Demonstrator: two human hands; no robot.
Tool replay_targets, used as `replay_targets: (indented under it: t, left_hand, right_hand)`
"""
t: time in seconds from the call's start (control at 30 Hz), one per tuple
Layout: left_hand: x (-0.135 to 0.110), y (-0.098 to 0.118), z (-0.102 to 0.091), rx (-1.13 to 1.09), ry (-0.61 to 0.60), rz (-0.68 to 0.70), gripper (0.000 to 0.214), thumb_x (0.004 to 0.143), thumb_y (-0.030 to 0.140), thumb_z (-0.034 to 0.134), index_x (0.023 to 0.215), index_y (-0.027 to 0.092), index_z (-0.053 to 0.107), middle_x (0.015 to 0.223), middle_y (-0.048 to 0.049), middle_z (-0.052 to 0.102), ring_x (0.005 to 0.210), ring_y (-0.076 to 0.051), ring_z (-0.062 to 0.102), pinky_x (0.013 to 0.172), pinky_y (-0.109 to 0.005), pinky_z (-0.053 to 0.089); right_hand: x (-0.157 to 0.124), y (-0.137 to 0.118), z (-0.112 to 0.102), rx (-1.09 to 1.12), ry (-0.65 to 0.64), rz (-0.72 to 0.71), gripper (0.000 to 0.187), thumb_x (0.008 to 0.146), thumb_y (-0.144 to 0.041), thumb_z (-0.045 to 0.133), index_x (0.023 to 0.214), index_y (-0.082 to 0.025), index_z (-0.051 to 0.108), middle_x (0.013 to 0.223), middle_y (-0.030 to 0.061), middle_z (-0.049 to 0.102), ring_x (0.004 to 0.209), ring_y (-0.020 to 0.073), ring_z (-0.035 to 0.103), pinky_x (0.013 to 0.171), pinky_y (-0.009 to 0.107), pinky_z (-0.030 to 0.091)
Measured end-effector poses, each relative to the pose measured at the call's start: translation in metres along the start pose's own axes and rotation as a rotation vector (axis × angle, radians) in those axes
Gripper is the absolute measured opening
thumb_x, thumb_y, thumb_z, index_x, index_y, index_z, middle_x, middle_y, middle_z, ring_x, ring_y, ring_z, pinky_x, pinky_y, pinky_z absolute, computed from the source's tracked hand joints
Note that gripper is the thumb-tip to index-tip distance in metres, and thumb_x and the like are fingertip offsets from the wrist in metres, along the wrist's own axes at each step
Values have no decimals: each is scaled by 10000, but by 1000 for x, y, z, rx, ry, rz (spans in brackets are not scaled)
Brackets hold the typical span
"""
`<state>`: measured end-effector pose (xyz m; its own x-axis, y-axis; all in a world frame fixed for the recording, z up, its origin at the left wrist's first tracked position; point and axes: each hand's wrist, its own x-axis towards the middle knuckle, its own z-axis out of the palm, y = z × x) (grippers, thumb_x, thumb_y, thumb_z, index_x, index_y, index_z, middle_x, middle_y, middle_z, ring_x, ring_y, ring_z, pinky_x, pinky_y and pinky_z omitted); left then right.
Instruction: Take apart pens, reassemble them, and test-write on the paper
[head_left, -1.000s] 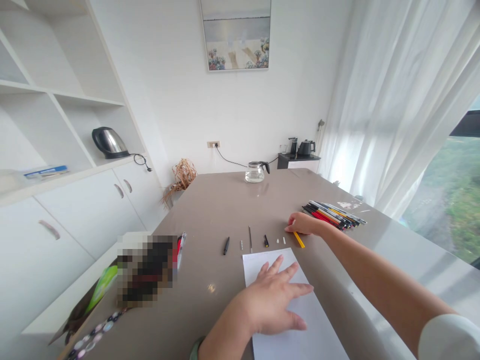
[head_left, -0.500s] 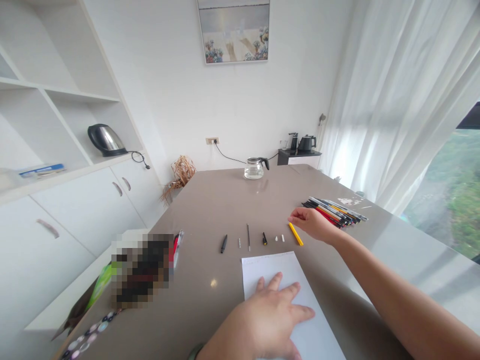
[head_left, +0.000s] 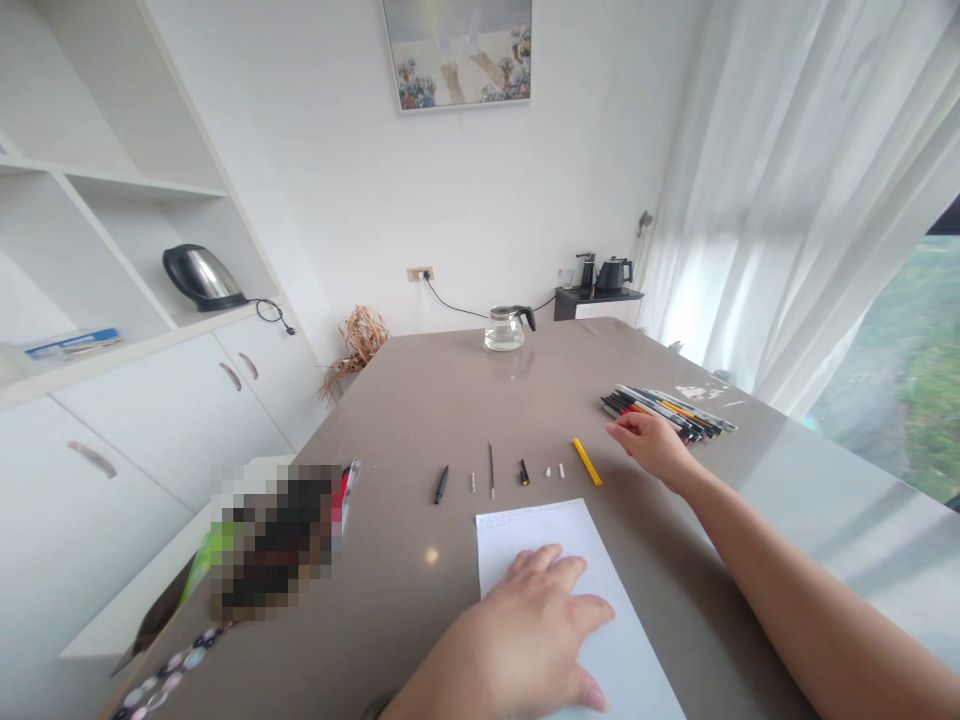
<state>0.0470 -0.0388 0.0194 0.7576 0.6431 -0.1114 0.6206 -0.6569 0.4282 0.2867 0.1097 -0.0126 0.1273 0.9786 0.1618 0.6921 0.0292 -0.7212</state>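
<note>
My left hand (head_left: 536, 620) lies with fingers spread on a white sheet of paper (head_left: 600, 590), which has faint writing along its top edge. My right hand (head_left: 649, 448) hovers at the near side of a pile of pens (head_left: 675, 412), its fingers curled together and nothing visible in them. To its left lies a yellow pen barrel (head_left: 587, 462). Further left, in a row, are two small white pieces, a short black and yellow piece (head_left: 524, 473), a thin pen refill (head_left: 492, 470), a small spring (head_left: 472, 482) and a black pen part (head_left: 442, 485).
A glass pot (head_left: 505, 330) of clear liquid stands on the table's far end. White scraps (head_left: 697, 391) lie beyond the pens. A blurred-out item (head_left: 277, 540) and a beaded strand (head_left: 176, 665) sit along the left edge. Sheer curtains (head_left: 765, 200) hang at the right.
My right hand has moved right, away from the yellow barrel to the pen pile. My left hand stays on the paper, its fingers drawn in slightly. The view has shifted a little.
</note>
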Motion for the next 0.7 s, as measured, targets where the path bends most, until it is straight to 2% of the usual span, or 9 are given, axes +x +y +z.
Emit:
replay_targets:
  t: [0.17,0.3,0.5,0.7]
  left_hand:
    - [4,-1,0,-5,48,-37,502,682,503,502,1113,246,477,1316,-78,285,1238,-265,120,990,-412,157]
    - [6,-5,2,-17,23,-51,560,678,509,500,1178,273,407,1356,-64,207,1247,-269,70,992,-434,133]
    - [7,-6,2,-17,-17,-69,615,636,489,559,1182,251,405,1352,-85,217,1241,-260,121,987,-408,171]
    - [8,-6,1,-43,-29,-89,611,627,489,565,1176,270,407,1352,-52,225,1241,-273,113,985,-418,178]
  right_hand:
    - [2,7,5,-47,-54,39,410,710,-513,378,636,-150,553,519,15,489,463,101,393,442,209,296]
    - [5,15,8,-122,-133,78,454,728,-524,344,645,-142,575,525,26,524,435,97,396,422,215,275]
    - [5,17,11,-291,-135,-32,400,724,-497,383,582,-152,527,560,35,549,491,109,433,445,213,269]
    - [4,13,11,-329,-133,-32,367,731,-461,394,582,-153,525,592,46,563,519,117,453,462,212,275]
